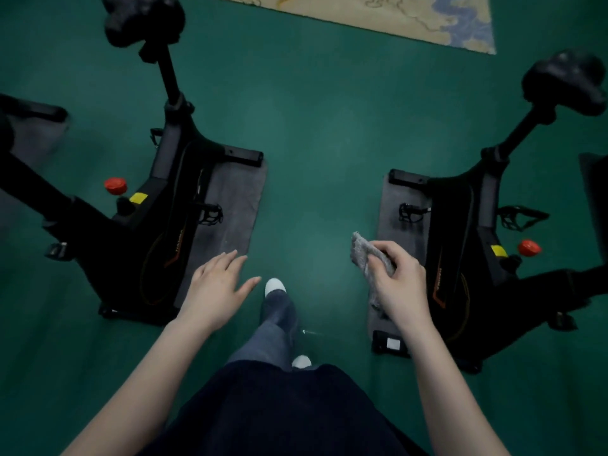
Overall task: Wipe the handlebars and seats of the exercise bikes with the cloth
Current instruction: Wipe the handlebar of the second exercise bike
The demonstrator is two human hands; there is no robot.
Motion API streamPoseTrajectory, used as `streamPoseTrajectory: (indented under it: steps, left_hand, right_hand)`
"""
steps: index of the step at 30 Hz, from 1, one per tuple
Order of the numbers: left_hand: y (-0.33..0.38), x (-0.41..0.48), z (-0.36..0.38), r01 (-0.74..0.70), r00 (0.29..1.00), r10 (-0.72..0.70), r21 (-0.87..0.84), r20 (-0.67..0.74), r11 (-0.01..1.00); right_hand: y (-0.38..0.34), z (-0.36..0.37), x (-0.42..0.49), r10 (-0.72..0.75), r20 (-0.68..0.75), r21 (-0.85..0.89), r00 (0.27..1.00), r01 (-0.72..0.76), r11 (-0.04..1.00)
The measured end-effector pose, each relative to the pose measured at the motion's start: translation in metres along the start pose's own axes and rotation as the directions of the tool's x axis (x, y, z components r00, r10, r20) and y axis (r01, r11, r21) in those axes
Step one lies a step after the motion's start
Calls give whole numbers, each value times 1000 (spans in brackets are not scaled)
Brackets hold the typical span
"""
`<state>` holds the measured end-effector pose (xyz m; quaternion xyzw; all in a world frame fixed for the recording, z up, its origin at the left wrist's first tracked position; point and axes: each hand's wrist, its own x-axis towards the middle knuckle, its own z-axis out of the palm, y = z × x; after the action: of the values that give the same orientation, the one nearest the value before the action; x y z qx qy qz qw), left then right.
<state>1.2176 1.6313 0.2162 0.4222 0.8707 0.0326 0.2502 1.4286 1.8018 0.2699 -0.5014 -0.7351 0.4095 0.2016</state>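
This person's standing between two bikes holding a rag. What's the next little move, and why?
Probably step forward and carry the cloth toward the right bike's seat. The right hand grips the cloth in mid-air, wiping nothing yet; the left hand is open and empty. That seat lies farther ahead, on the cloth's side.

Lane of green floor (322,133) lies right of the left bike (158,225), reaching across to the right bike (467,232): passable. Left bike's pedal (209,213) juts right over its grey mat (240,189), at the lane edge. Its saddle (141,18) stands high on a post (167,70) at the far end. Person's leg (279,311) occupies the lane beside the left bike's near end.
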Motion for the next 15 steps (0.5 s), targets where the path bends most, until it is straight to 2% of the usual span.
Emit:
streamPoseTrajectory:
  steps: [8,12,15]
  left_hand:
    - [-5,102,-44,43,998,-46,-75,-45,996]
    - [-12,140,-74,47,995,-52,-61,-88,997]
    - [-23,152,-91,102,986,-114,-100,-124,990]
  right_hand:
    - [-40,30,117,-108,95,-76,990,116,990]
    - [-68,51,168,-171,94,-65,981,178,982]
    - [-89,72,193,-210,146,-44,967,218,975]
